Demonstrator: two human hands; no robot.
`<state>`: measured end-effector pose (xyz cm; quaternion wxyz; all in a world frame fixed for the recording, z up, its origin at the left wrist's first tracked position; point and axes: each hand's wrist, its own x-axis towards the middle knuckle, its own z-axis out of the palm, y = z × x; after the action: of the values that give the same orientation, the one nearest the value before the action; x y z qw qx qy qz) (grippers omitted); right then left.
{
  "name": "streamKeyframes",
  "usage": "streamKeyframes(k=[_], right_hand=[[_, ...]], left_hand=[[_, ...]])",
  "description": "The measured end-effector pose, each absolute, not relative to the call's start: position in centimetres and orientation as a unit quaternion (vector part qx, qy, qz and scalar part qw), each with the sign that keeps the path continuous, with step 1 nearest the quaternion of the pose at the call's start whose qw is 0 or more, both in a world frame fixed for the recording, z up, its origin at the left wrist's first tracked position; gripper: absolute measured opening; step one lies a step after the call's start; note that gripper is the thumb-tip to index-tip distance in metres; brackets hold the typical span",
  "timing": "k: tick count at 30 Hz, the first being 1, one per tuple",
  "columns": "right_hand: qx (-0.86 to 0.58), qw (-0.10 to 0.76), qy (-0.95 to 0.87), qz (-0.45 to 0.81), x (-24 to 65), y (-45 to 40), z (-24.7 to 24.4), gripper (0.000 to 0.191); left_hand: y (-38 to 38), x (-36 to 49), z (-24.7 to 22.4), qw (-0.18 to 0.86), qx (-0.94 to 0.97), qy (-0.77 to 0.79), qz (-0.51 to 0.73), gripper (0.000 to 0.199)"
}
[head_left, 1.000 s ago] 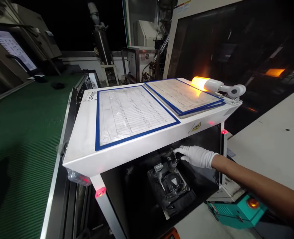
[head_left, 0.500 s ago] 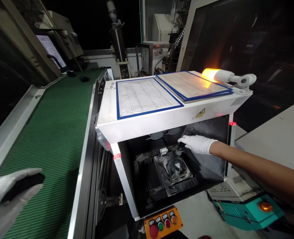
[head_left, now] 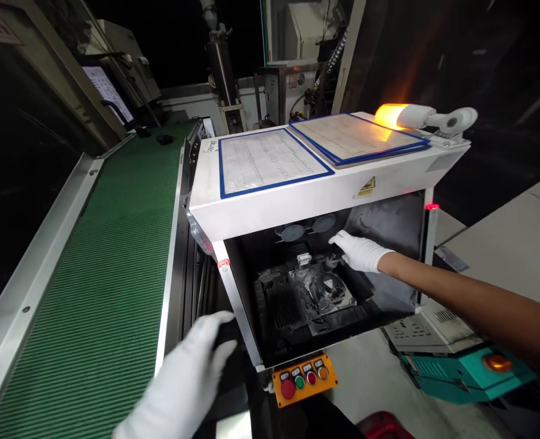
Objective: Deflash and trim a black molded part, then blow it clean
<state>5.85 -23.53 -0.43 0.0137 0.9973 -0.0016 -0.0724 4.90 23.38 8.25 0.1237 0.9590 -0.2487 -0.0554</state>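
Observation:
My left hand (head_left: 183, 378), in a white glove, is between the green conveyor belt (head_left: 110, 274) and the white-framed machine box (head_left: 306, 201). Its fingers and thumb are apart, and nothing shows between them. My right hand (head_left: 356, 250), also gloved in white, reaches into the box's dark opening. Its fingers are curled down over a small dark piece at the right rear of the fixture (head_left: 329, 289); what they grip is too dark to make out. Powdery grey dust coats the fixture, which has a round part in its middle.
Framed paper sheets (head_left: 274, 161) lie on top of the box beside a lit orange lamp (head_left: 391, 116). An orange button panel (head_left: 305, 379) is below the opening. A teal-and-grey machine (head_left: 462, 372) stands at the lower right, a screen (head_left: 108, 91) at the back left.
My left hand has moved right, from over the belt to beside the box; the dark thing in it is out of sight. My right hand stays inside the box while the view has shifted.

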Motion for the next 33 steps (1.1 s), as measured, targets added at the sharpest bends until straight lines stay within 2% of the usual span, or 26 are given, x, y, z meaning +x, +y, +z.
streamKeyframes(k=[2,3,4,8,12,25,33], right_hand=[[0.998,0.01,-0.012,-0.064,5.8,-23.2,-0.4,0.056],[0.998,0.008,-0.017,-0.06,5.8,-23.0,-0.3,0.055],[0.998,0.006,-0.022,-0.054,5.7,-22.7,-0.2,0.054],[0.999,-0.011,-0.044,-0.029,5.7,-22.1,-0.2,0.055],[0.998,-0.028,-0.059,-0.023,5.8,-22.1,-0.2,0.058],[0.997,-0.042,-0.061,-0.02,6.0,-21.9,0.5,0.047],[0.997,-0.041,-0.057,-0.025,6.0,-22.2,0.7,0.048]], left_hand=[[18.2,5.2,6.9,0.162,0.93,-0.3,-0.135,0.04],[15.7,5.7,6.3,0.138,0.924,-0.322,-0.154,0.04],[13.2,6.4,5.8,0.096,0.92,-0.349,-0.152,0.041],[5.0,10.5,4.6,0.045,0.909,-0.398,-0.112,0.041],[0.5,13.8,4.4,0.003,0.901,-0.423,-0.096,0.042],[-3.7,14.3,5.2,-0.111,0.885,-0.438,-0.116,0.033],[-3.4,14.5,3.8,-0.124,0.876,-0.454,-0.104,0.041]])
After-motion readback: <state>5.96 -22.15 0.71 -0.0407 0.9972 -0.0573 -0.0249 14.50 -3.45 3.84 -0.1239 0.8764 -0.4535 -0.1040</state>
